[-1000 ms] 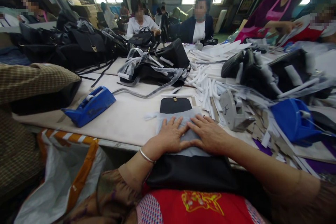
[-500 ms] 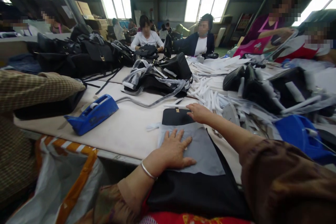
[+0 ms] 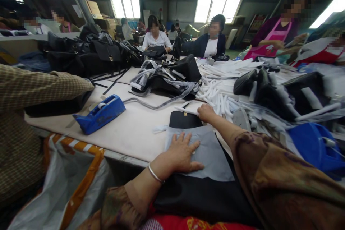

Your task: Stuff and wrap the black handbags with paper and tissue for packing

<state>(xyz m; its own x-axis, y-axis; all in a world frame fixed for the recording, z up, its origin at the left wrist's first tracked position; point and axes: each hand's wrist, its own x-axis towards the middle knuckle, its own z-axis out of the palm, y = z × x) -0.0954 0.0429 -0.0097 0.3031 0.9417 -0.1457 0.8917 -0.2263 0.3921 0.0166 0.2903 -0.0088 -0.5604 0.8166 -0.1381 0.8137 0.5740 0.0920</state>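
A black bag [image 3: 199,196] lies at the table's front edge, its flap [image 3: 179,119] with a small gold clasp pointing away from me. A thin grey sheet [image 3: 212,154] covers the bag's middle. My left hand [image 3: 182,152] rests flat on this sheet, fingers spread, a silver bangle on the wrist. Beyond the flap's right corner, my right hand [image 3: 207,113] is closed, its fingertips partly hidden. A thin white tube [image 3: 185,109] runs along the flap's far edge into those fingers.
A blue tape dispenser [image 3: 101,113] stands left, another blue dispenser [image 3: 314,143] right. White tubes [image 3: 215,95] and black bags [image 3: 172,79] are heaped ahead. A checked sleeve [image 3: 40,88] reaches in from the left above an open white sack [image 3: 78,172]. Several people sit across the table.
My right hand has drawn in slightly and its fingers have closed at the white tube's end. The left hand stays flat on the sheet. The view has shifted a little left.
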